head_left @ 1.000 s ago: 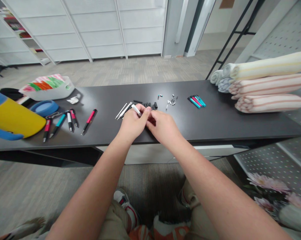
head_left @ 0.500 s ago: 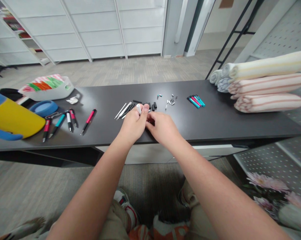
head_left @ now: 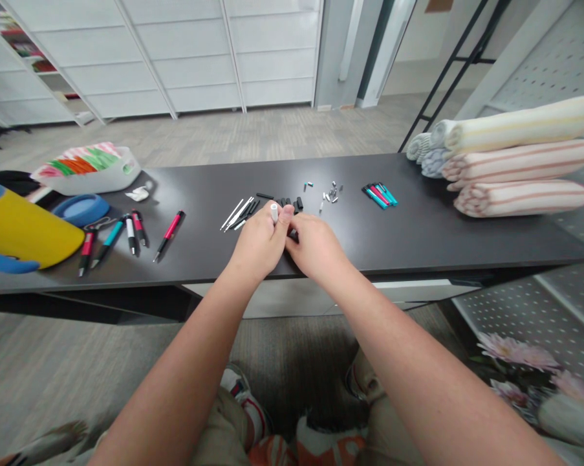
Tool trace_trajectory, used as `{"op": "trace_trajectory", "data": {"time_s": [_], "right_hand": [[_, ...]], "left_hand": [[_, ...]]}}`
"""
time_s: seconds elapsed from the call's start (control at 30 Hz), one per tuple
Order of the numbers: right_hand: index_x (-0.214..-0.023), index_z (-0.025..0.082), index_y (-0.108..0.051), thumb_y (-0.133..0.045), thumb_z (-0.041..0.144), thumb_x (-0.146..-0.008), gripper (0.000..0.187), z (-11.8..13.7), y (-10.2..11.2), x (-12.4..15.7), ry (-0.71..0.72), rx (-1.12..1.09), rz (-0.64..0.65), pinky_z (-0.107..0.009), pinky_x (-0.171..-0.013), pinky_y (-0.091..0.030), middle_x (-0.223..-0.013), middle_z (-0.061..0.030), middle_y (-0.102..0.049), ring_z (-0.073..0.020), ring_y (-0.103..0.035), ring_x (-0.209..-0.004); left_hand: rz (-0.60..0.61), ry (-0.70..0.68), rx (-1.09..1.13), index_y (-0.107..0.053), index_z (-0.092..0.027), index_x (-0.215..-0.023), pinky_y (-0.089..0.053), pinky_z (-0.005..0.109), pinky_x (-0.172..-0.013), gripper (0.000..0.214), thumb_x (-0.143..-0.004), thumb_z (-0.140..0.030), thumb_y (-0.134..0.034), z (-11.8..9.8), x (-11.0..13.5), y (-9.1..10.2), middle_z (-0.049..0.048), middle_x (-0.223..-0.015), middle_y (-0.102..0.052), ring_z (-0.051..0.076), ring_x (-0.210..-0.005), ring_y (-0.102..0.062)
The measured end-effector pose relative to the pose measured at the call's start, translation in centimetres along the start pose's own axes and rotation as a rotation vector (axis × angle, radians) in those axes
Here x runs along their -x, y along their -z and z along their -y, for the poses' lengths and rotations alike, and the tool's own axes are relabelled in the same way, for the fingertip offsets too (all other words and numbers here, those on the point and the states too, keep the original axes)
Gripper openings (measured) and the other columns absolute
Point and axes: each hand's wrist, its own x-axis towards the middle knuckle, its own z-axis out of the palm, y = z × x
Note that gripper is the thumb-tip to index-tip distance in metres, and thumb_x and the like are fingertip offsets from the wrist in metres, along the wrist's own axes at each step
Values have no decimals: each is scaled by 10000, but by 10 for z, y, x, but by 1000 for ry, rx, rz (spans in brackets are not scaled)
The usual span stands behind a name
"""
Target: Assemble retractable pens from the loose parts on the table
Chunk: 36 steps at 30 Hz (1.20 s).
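Gleaming faintly, the smooth dark desk (head_left: 418,233) stretches out beneath both hands. Just past the left hand (head_left: 257,238) lie slim white sticks (head_left: 231,215), straight and thin; stubby, matte black sleeves (head_left: 299,203) sit right beyond the fingers. Farther out, past the right hand (head_left: 317,241), I see shiny metal bits (head_left: 334,199) scattered loosely, then glossy teal and pink barrels (head_left: 376,198) laid side by side. Well to the right are soft, rolled towels (head_left: 524,158) with striped weave. A slender red pen (head_left: 170,234) lies left of the hands.

The left hand is curled closed around a white tube (head_left: 274,213), whose round end pokes up beside the thumb. The right hand's fingers are bunched up against the left; I can't tell what they pinch.

A second ago the tube leaned away to the left; now it stands more upright, while both hands have stayed together.
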Motion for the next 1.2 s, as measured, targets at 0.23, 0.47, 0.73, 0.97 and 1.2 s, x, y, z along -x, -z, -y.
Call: {"op": "trace_trajectory", "data": {"time_s": [0.23, 0.47, 0.73, 0.97, 1.2], "right_hand": [[-1038, 143, -728, -552, 214, -1035, 190, 2, 1, 0, 10, 41, 29, -354, -896, -464, -1024, -141, -752, -254, -665, -952], [-1072, 140, -719, -556, 193, -1019, 179, 3, 1, 1, 21, 53, 31, -350, -879, -486, -1057, -143, -756, -262, -678, -966], [-1096, 140, -701, -509, 178, -1035, 205, 3, -1, 2, 48, 43, 4, -346, -857, -498, -1047, -137, -740, -249, -673, -945], [-972, 145, -706, -511, 186, -1040, 212, 4, -1, 2, 63, 64, 50, -366, -879, -498, -1036, -139, -717, -254, -649, -945], [-1079, 139, -708, -507, 243, -1075, 226, 3, -2, 3, 67, 75, 81, -400, -934, -505, -1114, -151, -706, -268, -637, -1044]], "left_hand": [[5, -17, -115, -410, -239, -788, -392, 324, -724, 423, -1125, -479, -321, -2, 0, 1, 24, -764, -554, 198, -739, -543], [33, 67, -208, -510, -220, -849, -424, 329, -749, 477, -1108, -570, -315, -5, 2, 0, 62, -830, -625, 225, -797, -614], [51, 95, -227, -509, -220, -958, -465, 347, -751, 378, -1111, -520, -336, -9, 8, 0, 77, -894, -647, 249, -841, -649], [80, 113, -207, -461, -216, -1056, -516, 430, -850, 128, -1074, -305, -371, -6, 22, 2, 119, -1036, -618, 274, -935, -644], [50, 54, -55, -534, -209, -974, -502, 405, -932, 126, -1034, -309, -489, 8, 17, 13, 81, -994, -638, 236, -960, -625]]}}
